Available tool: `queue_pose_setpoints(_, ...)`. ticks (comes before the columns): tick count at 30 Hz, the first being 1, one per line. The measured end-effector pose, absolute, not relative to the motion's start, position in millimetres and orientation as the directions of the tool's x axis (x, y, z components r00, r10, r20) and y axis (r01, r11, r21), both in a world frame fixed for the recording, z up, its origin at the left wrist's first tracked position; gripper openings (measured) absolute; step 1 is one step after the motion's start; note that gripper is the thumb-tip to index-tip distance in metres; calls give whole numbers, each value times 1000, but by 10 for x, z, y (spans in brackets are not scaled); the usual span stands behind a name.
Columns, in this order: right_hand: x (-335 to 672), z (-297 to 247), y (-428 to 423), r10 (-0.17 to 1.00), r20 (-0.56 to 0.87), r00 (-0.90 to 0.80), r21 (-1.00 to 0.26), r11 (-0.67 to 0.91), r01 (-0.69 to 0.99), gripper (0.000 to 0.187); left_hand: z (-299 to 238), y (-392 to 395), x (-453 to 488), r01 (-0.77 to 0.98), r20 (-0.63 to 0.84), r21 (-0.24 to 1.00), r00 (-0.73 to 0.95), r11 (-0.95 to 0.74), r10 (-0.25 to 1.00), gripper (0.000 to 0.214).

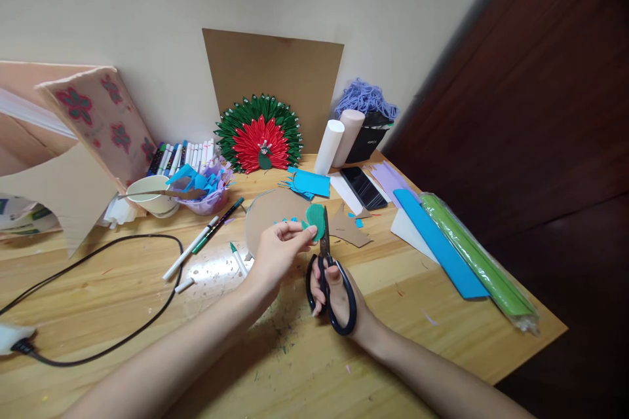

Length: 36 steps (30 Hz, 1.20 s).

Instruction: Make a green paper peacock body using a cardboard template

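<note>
One green piece (315,219), small, rounded, apparently paper or thin felt; held above the table, in front of the cardboard disc's (265,209) right side. Handling, as I judge it from here: very light, limp to slightly springy, dry rather than slippery, easily creased or torn. Best grip: a flat pinch at the lower edge, clear of the blades.

One left hand (280,245): thumb and fingertips brought together, pinching the piece by its lower edge.

One pair of scissors (324,249): black looped handles, dark blades pointing up and away beside the piece's right edge. Presumably stiff and the heavier item; to be held by the loops. Blade gap: cannot tell.

One right hand (346,298): partly curled, thumb and fingers through the handles.

Appearance of the piece: teal-green, uneven in tone, curved outline, lower part hidden by the fingers.
</note>
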State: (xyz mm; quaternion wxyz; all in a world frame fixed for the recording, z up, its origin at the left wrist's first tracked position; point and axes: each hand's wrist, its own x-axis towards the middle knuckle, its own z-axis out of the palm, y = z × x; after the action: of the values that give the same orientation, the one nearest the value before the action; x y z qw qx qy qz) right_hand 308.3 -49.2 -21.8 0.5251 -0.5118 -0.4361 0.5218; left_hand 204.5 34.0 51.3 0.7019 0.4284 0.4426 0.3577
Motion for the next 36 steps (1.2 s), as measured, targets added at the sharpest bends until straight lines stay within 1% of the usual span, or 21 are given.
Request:
queue_pose_setpoints(7, 3161, -155, -482, 994, -94, 62, -994, -91, -55, 57, 558, 427, 1980, -131, -325, 908, 380, 398, 866, 26)
queue_pose_setpoints(11, 3164, -148, -469, 989, -137, 53, -987, -132, -92, 61, 602, 499, 1943, -98, -287, 932, 390, 349, 875, 23)
queue_pose_setpoints(15, 3150, -168, -453, 993, -121, 16, -986, -118, -116, 67, 679, 537, 1934, -38, -310, 935, 390, 352, 867, 19)
queue_pose_setpoints(21, 3132, -229, -446, 993, -115, 38, -982, -108, -154, 69, 755, 523, 1943, 29, -316, 942, 415, 335, 853, 15)
queue_pose_setpoints(26, 3137, -207, -480, 992, -105, 74, -990, -97, -104, 65, 733, 558, 1917, 51, -304, 948, 441, 314, 845, 14)
queue_pose_setpoints(32, 3160, -153, -524, 993, -103, 54, -993, -100, -62, 58, 756, 617, 1870, 80, -256, 966, 434, 247, 864, 18)
queue_pose_setpoints(36, 3132, -145, -503, 994, -89, 56, -994, -85, -67, 62, 764, 593, 1883, 60, -230, 972, 431, 226, 872, 17)
